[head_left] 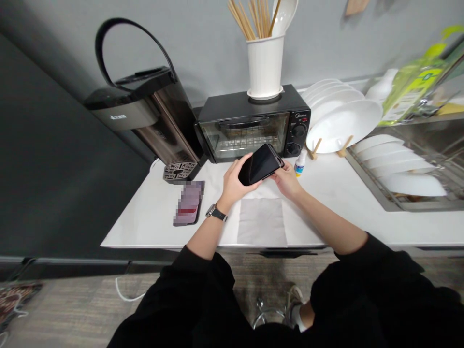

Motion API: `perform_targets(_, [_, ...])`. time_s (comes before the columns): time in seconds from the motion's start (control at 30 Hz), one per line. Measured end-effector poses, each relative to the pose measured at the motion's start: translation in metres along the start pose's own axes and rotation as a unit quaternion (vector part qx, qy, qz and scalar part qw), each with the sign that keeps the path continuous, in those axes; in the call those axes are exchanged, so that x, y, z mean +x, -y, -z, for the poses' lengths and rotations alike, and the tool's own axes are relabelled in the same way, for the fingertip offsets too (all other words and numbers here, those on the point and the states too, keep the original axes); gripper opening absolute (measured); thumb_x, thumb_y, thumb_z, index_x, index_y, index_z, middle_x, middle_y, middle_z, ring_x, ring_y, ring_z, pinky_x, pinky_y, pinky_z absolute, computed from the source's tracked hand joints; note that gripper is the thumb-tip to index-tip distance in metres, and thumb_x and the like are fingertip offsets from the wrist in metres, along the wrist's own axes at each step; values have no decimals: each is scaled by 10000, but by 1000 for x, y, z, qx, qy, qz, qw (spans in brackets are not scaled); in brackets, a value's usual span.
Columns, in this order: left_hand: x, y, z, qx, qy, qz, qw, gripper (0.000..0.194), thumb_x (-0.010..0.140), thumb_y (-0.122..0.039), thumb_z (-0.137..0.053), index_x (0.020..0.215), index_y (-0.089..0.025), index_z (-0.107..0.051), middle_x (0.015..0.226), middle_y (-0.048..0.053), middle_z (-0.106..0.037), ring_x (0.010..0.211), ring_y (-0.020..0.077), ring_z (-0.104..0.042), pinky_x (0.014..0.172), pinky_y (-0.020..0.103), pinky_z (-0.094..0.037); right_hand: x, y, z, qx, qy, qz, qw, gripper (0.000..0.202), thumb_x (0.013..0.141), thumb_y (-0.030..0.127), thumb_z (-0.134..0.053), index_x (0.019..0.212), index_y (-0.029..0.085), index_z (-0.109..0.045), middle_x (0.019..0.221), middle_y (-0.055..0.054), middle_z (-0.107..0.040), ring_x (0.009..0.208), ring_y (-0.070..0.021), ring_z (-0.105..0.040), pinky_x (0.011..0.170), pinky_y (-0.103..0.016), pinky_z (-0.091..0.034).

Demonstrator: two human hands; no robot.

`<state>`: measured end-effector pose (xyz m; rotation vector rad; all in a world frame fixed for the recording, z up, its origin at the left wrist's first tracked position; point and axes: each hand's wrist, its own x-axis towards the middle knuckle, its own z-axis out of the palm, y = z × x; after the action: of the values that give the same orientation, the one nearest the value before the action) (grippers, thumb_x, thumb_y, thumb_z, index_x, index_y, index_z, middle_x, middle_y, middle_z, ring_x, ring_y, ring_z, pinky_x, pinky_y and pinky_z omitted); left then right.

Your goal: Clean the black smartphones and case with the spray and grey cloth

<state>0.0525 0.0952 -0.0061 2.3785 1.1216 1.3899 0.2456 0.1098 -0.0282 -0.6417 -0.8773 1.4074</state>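
A black smartphone [258, 165] is held tilted over the counter, its dark screen facing up. My left hand [234, 182] grips it by the left end, thumb along the upper edge and fingers beneath the lower one. At its right end, my right hand [286, 179] pinches the corner; the fingertips behind the phone are hidden. A pale grey cloth [261, 221] lies flat on the counter below the phone. Just beyond my right hand stands a small white bottle [299, 163] with a blue label. To the left rests a second phone [188, 203], its screen pixelated.
Behind the phone is a black toaster oven [250, 130] carrying a white holder [266, 67] of chopsticks. A water dispenser [155, 116] stands at the left. White plates [344, 125] lean in a wooden rack on the right, beside a sink [391, 205] holding dishes.
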Motion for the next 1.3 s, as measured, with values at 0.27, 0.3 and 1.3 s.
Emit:
perform_targets(0.27, [-6,13,-8,-21,-111,24,993,863,830,-581,-791,1545,-235,-453,1408,134,-632,1348,333,-608,1165,521,-480,-5,8,1,-160,11,60,985,469,687,608,-911,940,267,-712,882,10,-753,823,-213,-737,617,-310,-647])
perform_targets(0.3, [-7,13,-8,-33,-153,38,987,881,862,-620,-746,1580,-240,-402,1390,134,-632,1322,326,-624,1156,530,-484,-5,7,2,-172,8,58,983,485,690,629,-904,944,263,-713,888,-1,-758,833,-220,-741,608,-309,-641])
perform_targets(1.3, [-3,49,-2,68,246,-46,966,289,928,-217,-670,1198,-206,-770,1286,127,-698,1371,315,-531,1215,569,-413,-12,12,-6,-140,137,-5,981,579,670,559,-932,1064,250,-641,762,44,-719,724,-197,-730,518,-287,-619])
